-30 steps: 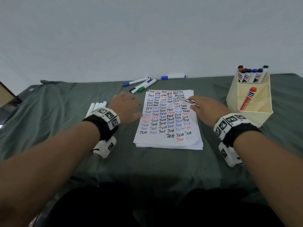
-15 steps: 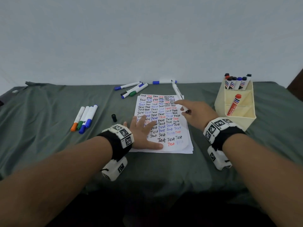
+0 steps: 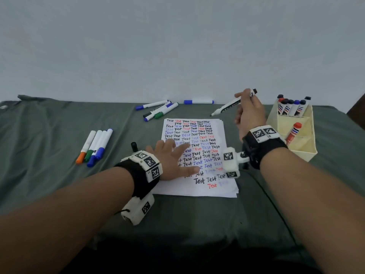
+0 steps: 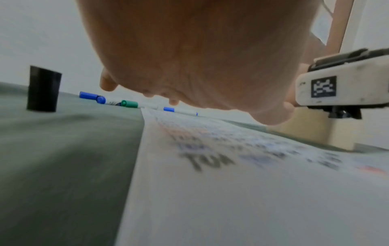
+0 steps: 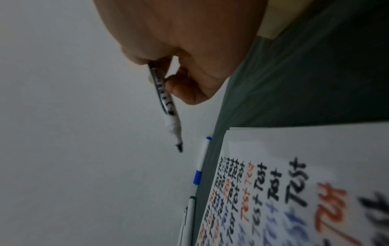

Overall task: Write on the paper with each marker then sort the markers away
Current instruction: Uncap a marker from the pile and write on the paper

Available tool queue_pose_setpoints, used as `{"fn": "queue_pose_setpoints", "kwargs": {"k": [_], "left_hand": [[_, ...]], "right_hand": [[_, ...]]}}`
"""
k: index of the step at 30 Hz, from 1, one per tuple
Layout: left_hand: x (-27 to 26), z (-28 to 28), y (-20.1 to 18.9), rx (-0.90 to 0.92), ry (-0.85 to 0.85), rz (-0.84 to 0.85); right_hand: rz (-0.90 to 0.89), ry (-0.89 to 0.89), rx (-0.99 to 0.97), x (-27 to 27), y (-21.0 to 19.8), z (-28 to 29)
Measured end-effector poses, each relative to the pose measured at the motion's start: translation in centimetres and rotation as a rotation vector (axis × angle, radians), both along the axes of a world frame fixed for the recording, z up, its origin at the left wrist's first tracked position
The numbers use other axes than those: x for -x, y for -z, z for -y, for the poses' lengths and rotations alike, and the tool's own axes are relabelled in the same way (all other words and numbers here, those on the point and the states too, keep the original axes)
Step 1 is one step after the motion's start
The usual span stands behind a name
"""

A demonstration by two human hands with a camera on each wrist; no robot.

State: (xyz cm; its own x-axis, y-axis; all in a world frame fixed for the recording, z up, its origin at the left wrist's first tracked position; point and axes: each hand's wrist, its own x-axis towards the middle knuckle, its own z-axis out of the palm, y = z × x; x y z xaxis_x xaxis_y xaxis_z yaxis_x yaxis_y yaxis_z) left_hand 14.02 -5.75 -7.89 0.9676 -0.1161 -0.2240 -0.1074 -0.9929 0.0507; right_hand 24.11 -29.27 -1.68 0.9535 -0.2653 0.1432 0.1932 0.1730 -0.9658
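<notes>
An uncapped marker (image 3: 230,106) is pinched in the right hand (image 3: 249,113); the paper (image 3: 197,186) is pressed under spread left fingers (image 3: 180,150); loose markers (image 3: 160,110) beyond the fingertips remain unsorted

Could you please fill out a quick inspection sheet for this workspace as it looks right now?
Surface: table under a green cloth.
Job's things: paper covered in "Test"; uncapped black marker; its black cap standing; four markers at left; more markers at the back; cream organizer holding markers.
Clutter: nothing seen.
Grippers: left hand flat on paper; right hand grips marker, raised.
Cables: nothing seen.
Surroundings: pale wall.
</notes>
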Motion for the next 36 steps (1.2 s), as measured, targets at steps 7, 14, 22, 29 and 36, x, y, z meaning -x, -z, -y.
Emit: {"fn": "queue_pose_setpoints", "kwargs": {"k": [7,14,22,29,36], "left_hand": [[-5.1,-0.3,-1.4,-0.021,-0.044,-0.144],[-6.0,-0.5,0.6,-0.015,-0.062,-0.242],[-6.1,-0.3,-0.6,0.187,-0.09,0.003],[-6.1,-0.4,-1.7,0.23,-0.1,0.033],[-6.4,-0.6,-0.1,-0.009,-0.058,-0.109]], "right_hand": [[-0.28,-0.006,-0.425,-3.4,1.3,-0.4],[-0.261,0.061,-0.116,-5.4,3.7,-0.7],[-0.249,0.091,-0.049,-7.1,3.8,-1.2],[-0.259,0.032,-0.122,-6.7,3.9,-1.3],[-0.182,0.011,-0.066,-6.6,5.0,-0.8]]}}
